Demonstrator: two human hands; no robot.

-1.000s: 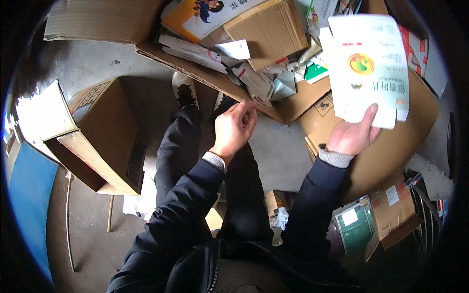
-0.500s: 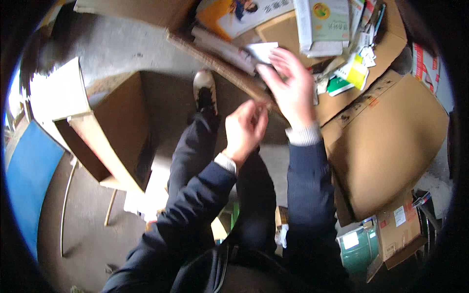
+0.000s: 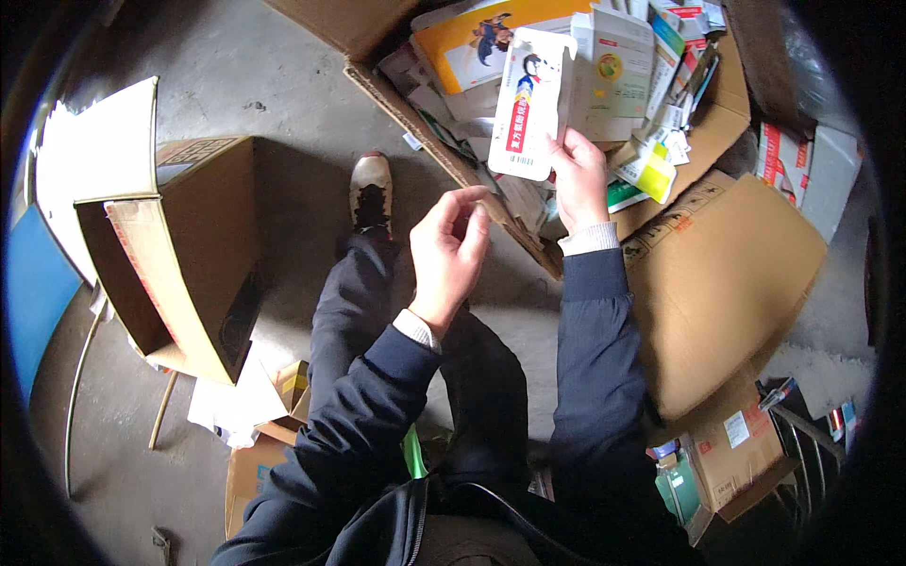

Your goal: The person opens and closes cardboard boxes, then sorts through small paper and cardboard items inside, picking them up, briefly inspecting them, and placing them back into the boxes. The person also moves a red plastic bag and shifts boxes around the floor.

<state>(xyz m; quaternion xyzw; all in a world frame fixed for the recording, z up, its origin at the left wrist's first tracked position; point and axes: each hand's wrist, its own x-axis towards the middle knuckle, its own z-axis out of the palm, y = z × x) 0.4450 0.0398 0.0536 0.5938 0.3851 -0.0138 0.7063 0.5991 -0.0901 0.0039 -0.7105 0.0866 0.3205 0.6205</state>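
Lots of colourful paperboard packs (image 3: 618, 71) already in the big brown cardboard box (image 3: 727, 104); one flat white red-panelled carton (image 3: 528, 108) isn't, clamped above it at 1 o'clock by the right hand (image 3: 582, 184). Left hand (image 3: 448, 255): fingers loosely curled, thumb apart.

I record the right hand (image 3: 580, 179) holding a carton (image 3: 528, 106) over the packaging box (image 3: 734, 94), the left hand (image 3: 446, 257) near that box's rim. A second box (image 3: 208, 250) stands left of the shoe (image 3: 372, 189). At right, a cardboard panel (image 3: 727, 292) lies between packaging box and third box (image 3: 741, 448).
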